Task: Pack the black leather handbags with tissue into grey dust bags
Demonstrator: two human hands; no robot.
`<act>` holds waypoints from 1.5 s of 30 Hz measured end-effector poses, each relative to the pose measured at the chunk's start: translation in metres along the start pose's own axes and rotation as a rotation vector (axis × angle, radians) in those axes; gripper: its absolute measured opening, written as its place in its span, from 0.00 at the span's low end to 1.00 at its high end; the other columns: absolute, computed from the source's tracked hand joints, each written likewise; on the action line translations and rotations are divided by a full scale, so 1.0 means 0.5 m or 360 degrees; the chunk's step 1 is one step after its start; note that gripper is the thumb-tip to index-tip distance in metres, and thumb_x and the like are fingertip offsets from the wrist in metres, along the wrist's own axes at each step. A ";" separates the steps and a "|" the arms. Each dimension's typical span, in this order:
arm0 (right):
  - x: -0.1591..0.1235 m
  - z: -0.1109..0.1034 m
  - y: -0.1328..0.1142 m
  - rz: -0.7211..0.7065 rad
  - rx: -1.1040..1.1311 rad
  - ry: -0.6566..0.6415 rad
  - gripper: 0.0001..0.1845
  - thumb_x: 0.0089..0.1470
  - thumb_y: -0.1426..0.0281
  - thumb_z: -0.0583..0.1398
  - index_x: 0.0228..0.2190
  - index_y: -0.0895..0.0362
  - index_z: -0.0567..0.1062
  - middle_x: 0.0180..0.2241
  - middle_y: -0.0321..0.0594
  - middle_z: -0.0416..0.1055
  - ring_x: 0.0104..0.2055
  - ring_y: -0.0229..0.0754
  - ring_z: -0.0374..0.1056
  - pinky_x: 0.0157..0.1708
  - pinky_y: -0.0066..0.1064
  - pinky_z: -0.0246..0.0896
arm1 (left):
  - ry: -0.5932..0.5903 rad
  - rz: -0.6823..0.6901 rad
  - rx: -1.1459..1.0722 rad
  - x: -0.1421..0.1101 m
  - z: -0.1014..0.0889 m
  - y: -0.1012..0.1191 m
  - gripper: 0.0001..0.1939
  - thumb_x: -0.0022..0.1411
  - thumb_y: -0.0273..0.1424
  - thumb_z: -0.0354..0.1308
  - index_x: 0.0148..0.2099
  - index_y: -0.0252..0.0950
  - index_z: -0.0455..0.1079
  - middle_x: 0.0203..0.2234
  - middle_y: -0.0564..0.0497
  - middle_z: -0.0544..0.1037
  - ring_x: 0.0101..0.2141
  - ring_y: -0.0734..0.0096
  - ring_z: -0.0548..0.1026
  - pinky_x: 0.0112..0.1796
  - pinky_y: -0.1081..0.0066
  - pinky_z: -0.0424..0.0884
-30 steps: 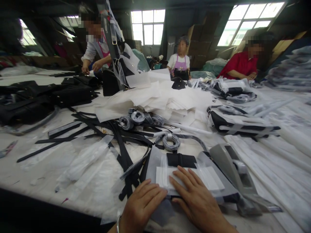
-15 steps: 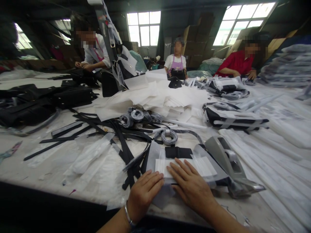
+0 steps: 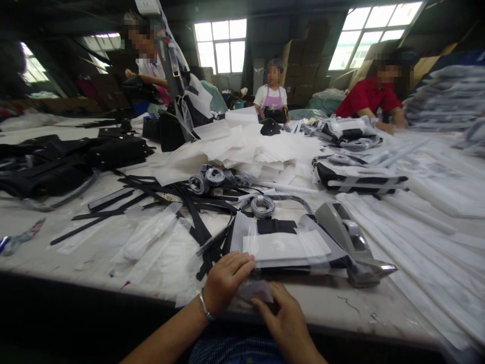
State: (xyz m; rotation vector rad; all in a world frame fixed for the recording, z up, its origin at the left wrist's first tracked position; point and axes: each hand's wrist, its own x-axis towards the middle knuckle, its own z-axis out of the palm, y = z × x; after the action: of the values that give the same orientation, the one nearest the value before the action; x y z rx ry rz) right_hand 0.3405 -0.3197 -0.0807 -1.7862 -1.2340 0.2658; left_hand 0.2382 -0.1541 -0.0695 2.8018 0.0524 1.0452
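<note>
Resting, head view: left hand point(image 3: 226, 283), silver bracelet point(image 3: 205, 306) at wrist, fingers together over the near left corner of a partly wrapped black handbag point(image 3: 276, 226); cannot tell whether it grips. Handbag lies flat, centre to lower centre of frame, white packing sheet point(image 3: 284, 246) across its top. Right hand point(image 3: 284, 309), lower centre, thumb and fingers closed on a translucent sheet point(image 3: 257, 291) at the bag's near side. Grey tape dispenser point(image 3: 346, 232) just right of the bag; wrapped strap coil point(image 3: 262, 206) just beyond it. Black straps point(image 3: 195, 216) tangled left of centre. White paper sheets point(image 3: 242, 146) heaped mid-frame; black bags point(image 3: 45, 169) piled at left edge. Co-workers: red top point(image 3: 366, 98) upper right, purple apron point(image 3: 273, 96) upper centre, third person point(image 3: 151, 68) upper left.
</note>
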 end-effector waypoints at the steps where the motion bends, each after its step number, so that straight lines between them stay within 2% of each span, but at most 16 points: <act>1: 0.001 -0.004 -0.004 -0.0083 0.0038 -0.0030 0.02 0.57 0.70 0.61 0.33 0.54 0.76 0.30 0.39 0.74 0.33 0.43 0.72 0.33 0.33 0.71 | -0.0011 0.0004 -0.0014 0.000 -0.002 -0.001 0.12 0.68 0.23 0.50 0.49 0.34 0.72 0.44 0.45 0.80 0.46 0.64 0.78 0.49 0.61 0.74; 4: -0.009 -0.025 -0.006 -0.0409 0.0031 -0.0038 0.11 0.61 0.75 0.55 0.33 0.54 0.77 0.28 0.39 0.72 0.33 0.42 0.70 0.32 0.32 0.70 | -0.0058 -0.0005 -0.0067 -0.001 -0.007 -0.002 0.12 0.69 0.24 0.50 0.48 0.35 0.72 0.46 0.46 0.80 0.47 0.65 0.77 0.51 0.62 0.73; 6: -0.020 -0.035 -0.003 -0.0542 -0.0053 -0.0021 0.13 0.61 0.77 0.53 0.35 0.55 0.77 0.34 0.44 0.75 0.39 0.43 0.72 0.36 0.32 0.72 | -0.0090 -0.0020 -0.0084 -0.002 -0.006 -0.004 0.12 0.69 0.24 0.50 0.49 0.35 0.72 0.46 0.46 0.79 0.47 0.66 0.76 0.52 0.62 0.72; 9: -0.031 -0.040 0.005 -0.0699 -0.0175 -0.0069 0.12 0.61 0.77 0.53 0.35 0.56 0.76 0.44 0.46 0.77 0.48 0.43 0.73 0.47 0.34 0.72 | -0.0122 -0.0030 -0.0058 -0.003 0.000 -0.007 0.11 0.69 0.24 0.50 0.49 0.35 0.72 0.46 0.46 0.79 0.48 0.65 0.75 0.53 0.60 0.71; 11: -0.034 -0.041 0.009 -0.0883 -0.0241 -0.0093 0.11 0.62 0.76 0.53 0.38 0.57 0.76 0.41 0.44 0.79 0.45 0.41 0.75 0.51 0.35 0.70 | -0.0120 -0.0015 -0.0028 -0.003 0.003 -0.009 0.11 0.69 0.24 0.51 0.49 0.35 0.72 0.46 0.46 0.79 0.48 0.65 0.75 0.53 0.61 0.71; 14: -0.039 -0.043 0.011 -0.1142 -0.0333 -0.0024 0.11 0.64 0.76 0.53 0.38 0.60 0.76 0.35 0.42 0.81 0.40 0.40 0.78 0.49 0.34 0.72 | -0.0092 -0.0004 0.0000 -0.001 0.007 -0.009 0.10 0.68 0.24 0.52 0.49 0.35 0.72 0.46 0.47 0.79 0.48 0.66 0.75 0.51 0.63 0.72; 19: -0.048 -0.056 -0.004 -0.1281 -0.0429 -0.0039 0.14 0.65 0.75 0.52 0.37 0.61 0.77 0.35 0.41 0.82 0.40 0.39 0.78 0.49 0.30 0.70 | -0.0009 -0.0051 0.0014 0.001 0.014 -0.001 0.10 0.68 0.24 0.53 0.48 0.35 0.72 0.45 0.47 0.79 0.48 0.65 0.76 0.49 0.64 0.72; 24: -0.028 -0.078 -0.027 -0.1266 -0.0356 -0.0010 0.14 0.66 0.74 0.52 0.38 0.61 0.77 0.35 0.41 0.82 0.40 0.37 0.78 0.50 0.27 0.68 | 0.0031 -0.0061 0.0012 0.001 0.015 0.004 0.09 0.69 0.25 0.52 0.47 0.36 0.73 0.45 0.49 0.80 0.47 0.65 0.76 0.48 0.65 0.73; 28: 0.020 -0.102 -0.042 -0.1202 -0.0250 0.0048 0.11 0.63 0.76 0.55 0.40 0.61 0.77 0.35 0.43 0.82 0.39 0.39 0.78 0.47 0.28 0.72 | 0.0033 -0.0061 -0.0002 0.003 0.014 0.006 0.11 0.70 0.27 0.50 0.46 0.35 0.74 0.44 0.49 0.81 0.46 0.66 0.77 0.48 0.66 0.74; 32: 0.096 -0.120 -0.055 -0.0934 -0.0130 -0.0025 0.12 0.59 0.78 0.56 0.41 0.55 0.77 0.36 0.41 0.81 0.37 0.39 0.78 0.40 0.26 0.74 | 0.0075 -0.0128 -0.0037 0.003 0.019 0.008 0.10 0.70 0.27 0.50 0.44 0.36 0.74 0.43 0.50 0.81 0.45 0.66 0.77 0.47 0.67 0.74; 35: 0.162 -0.124 -0.052 -0.0668 -0.0131 -0.0135 0.14 0.57 0.79 0.56 0.39 0.52 0.77 0.37 0.38 0.81 0.38 0.40 0.77 0.40 0.27 0.73 | 0.0136 -0.0217 -0.0044 0.002 0.023 0.009 0.10 0.71 0.27 0.49 0.44 0.36 0.73 0.40 0.50 0.81 0.43 0.67 0.78 0.46 0.68 0.75; 39: 0.240 -0.111 -0.028 -0.0250 -0.0324 -0.0339 0.09 0.57 0.72 0.58 0.35 0.50 0.79 0.35 0.34 0.80 0.38 0.42 0.76 0.40 0.32 0.70 | 0.0162 -0.0344 -0.0069 0.001 0.027 0.011 0.12 0.72 0.26 0.46 0.43 0.35 0.72 0.36 0.49 0.81 0.37 0.69 0.79 0.41 0.71 0.76; 42: 0.274 -0.093 -0.006 -0.0138 -0.0431 -0.0409 0.07 0.57 0.68 0.60 0.31 0.50 0.79 0.34 0.35 0.79 0.37 0.45 0.75 0.41 0.36 0.68 | 0.0239 -0.0415 -0.0092 -0.001 0.030 0.014 0.13 0.72 0.25 0.45 0.46 0.34 0.71 0.36 0.48 0.81 0.37 0.69 0.79 0.42 0.71 0.76; 45: 0.290 -0.079 0.009 -0.0130 -0.0456 -0.0446 0.05 0.55 0.69 0.61 0.31 0.51 0.79 0.36 0.37 0.79 0.40 0.46 0.73 0.43 0.37 0.67 | 0.0276 -0.0428 -0.0091 -0.002 0.032 0.015 0.13 0.72 0.24 0.45 0.48 0.34 0.71 0.37 0.49 0.81 0.39 0.70 0.79 0.43 0.71 0.75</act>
State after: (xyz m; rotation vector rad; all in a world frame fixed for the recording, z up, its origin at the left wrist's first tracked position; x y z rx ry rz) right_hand 0.4367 -0.2221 -0.0182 -1.9838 -1.6061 0.3124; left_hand 0.2478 -0.1635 -0.0808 2.5546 0.4002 1.1948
